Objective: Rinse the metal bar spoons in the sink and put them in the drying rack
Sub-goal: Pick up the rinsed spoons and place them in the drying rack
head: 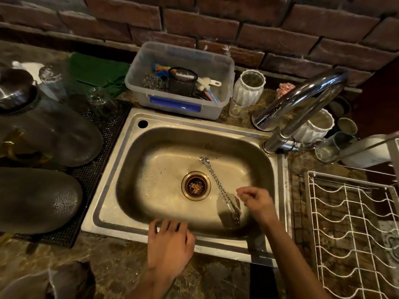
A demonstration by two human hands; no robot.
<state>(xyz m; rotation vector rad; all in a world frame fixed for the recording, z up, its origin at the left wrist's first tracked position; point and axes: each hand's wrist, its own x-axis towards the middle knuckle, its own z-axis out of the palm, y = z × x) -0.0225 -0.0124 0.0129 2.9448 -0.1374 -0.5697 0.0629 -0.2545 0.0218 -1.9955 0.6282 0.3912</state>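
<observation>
Loosely curled and holding nothing, the right hand (pixel 253 203) hovers just above the handles of the bar spoons (pixel 218 186), which lie in the sink (pixel 133 147) beside the drain (pixel 196 186). Fingers spread, the left hand (pixel 169 242) rests on the sink's front rim. Right of the sink stands the white wire drying rack (pixel 354 229).

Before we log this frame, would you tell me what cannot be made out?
- Twisted metal bar spoons: head view; how many lie bundled, too fine to count.
- Their lower ends: shadowed beside the right hand.
- White wire drying rack: cut off by the right edge.
- Dark domed items at left: blurred.
</observation>
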